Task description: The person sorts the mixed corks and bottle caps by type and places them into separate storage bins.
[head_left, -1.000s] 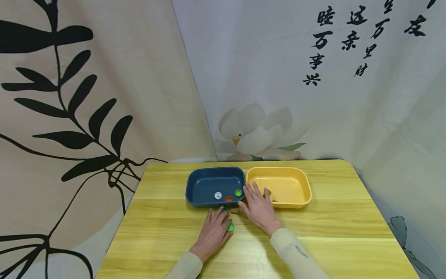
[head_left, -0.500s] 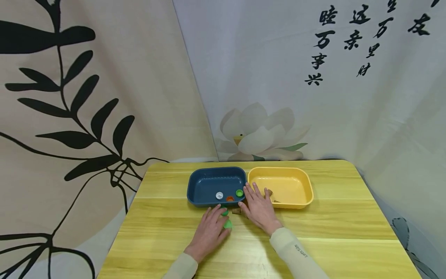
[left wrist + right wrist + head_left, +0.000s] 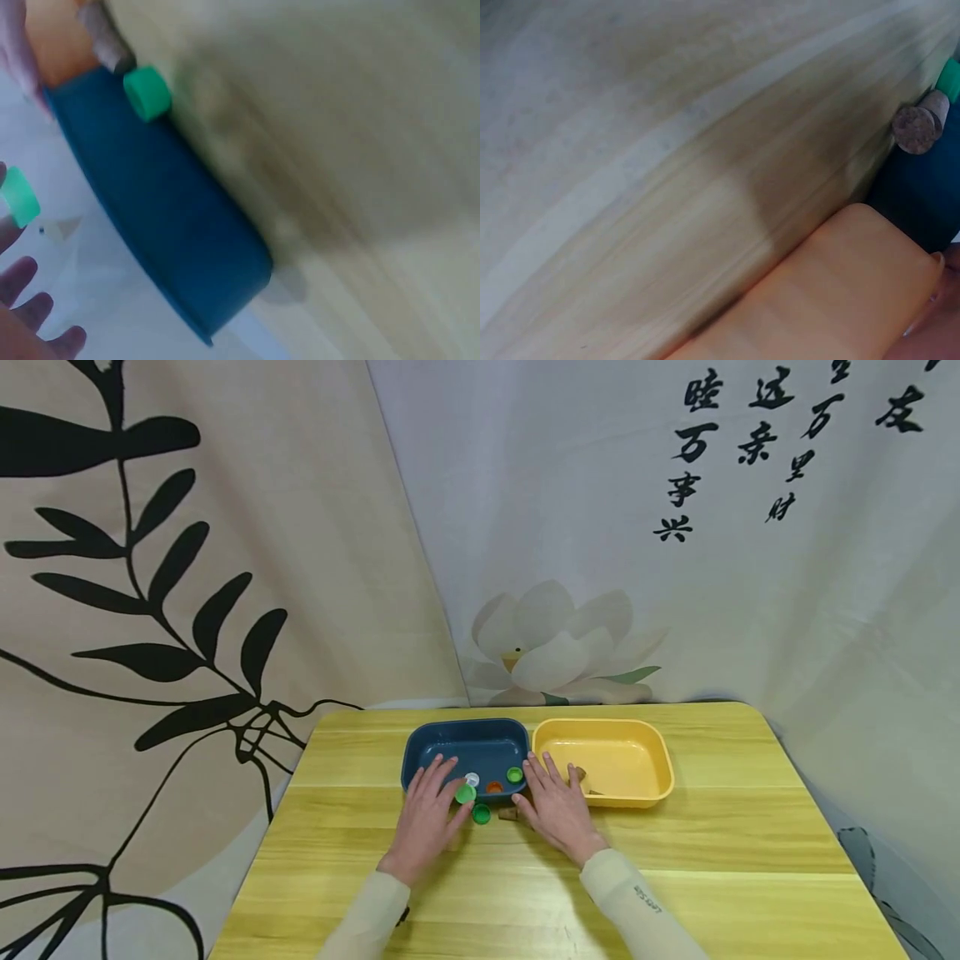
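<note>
My left hand pinches a light green bottle cap between thumb and finger, above the front rim of the blue tray. In the left wrist view, that cap hangs higher than the rim, its other fingers spread. Inside the blue tray lie a white cap, an orange cap and another green cap. A darker green cap stands on the table against the tray's front wall. My right hand rests with extended fingers where the two trays meet, over the yellow tray's near left corner.
Brown cork-like stoppers lie on the table before the blue tray, partly behind my right hand. A brown piece shows inside the yellow tray beside my fingers. The wooden table meets a printed curtain at the back.
My left hand has lifted the light green cap off the table and carried it forward and left to the blue tray's front rim. The right hand has stayed in place.
</note>
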`<state>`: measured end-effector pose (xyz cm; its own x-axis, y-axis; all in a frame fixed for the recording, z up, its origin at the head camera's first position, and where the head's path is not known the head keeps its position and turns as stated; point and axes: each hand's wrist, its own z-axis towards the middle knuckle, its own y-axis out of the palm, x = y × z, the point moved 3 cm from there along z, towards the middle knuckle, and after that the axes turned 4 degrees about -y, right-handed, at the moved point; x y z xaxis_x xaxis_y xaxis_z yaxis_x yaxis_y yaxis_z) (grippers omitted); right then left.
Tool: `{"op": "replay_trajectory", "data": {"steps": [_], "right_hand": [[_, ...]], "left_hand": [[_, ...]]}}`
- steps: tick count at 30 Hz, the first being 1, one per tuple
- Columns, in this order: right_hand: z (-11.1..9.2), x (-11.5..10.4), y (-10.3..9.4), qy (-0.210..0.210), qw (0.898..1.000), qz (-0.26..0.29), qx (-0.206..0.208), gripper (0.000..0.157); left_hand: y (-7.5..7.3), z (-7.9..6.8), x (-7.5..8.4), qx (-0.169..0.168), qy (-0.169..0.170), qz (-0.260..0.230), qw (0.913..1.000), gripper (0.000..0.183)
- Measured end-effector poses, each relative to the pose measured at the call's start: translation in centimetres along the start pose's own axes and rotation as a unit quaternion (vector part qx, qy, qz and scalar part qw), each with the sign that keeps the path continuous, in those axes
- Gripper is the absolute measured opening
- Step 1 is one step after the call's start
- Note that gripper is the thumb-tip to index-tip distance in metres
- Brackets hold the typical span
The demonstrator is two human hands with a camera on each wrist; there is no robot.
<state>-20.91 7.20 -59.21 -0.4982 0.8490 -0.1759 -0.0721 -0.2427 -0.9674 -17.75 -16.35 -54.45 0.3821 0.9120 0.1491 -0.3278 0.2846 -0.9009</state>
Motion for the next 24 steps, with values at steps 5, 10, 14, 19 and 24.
{"op": "replay_trajectory", "data": {"steps": [5, 10, 14, 19, 24], "right_hand": [[0.1, 0.1, 0.1, -0.002, 1.000, 0.001, 0.001, 0.070], [0.0, 0.1, 0.1, -0.002, 1.000, 0.003, 0.004, 0.069], [0.0, -0.1, 0.0, 0.000, 1.000, 0.001, 0.004, 0.069], [0.0, -0.2, 0.0, 0.002, 1.000, 0.001, -0.002, 0.070], [0.0, -0.1, 0.0, 0.004, 1.000, 0.001, -0.003, 0.070]], "left_hand": [[0.0, 1.6, -1.8, -0.001, -0.034, -0.014, 0.9993, 0.036], [0.5, 3.0, -3.0, -0.027, -0.055, 0.002, 0.9981, 0.035], [1.1, 3.9, -3.7, -0.047, -0.065, 0.010, 0.9968, 0.036], [2.0, 4.7, -4.4, -0.077, -0.074, 0.008, 0.9943, 0.036], [2.8, 5.6, -4.8, -0.109, -0.090, 0.007, 0.9899, 0.036]]}}
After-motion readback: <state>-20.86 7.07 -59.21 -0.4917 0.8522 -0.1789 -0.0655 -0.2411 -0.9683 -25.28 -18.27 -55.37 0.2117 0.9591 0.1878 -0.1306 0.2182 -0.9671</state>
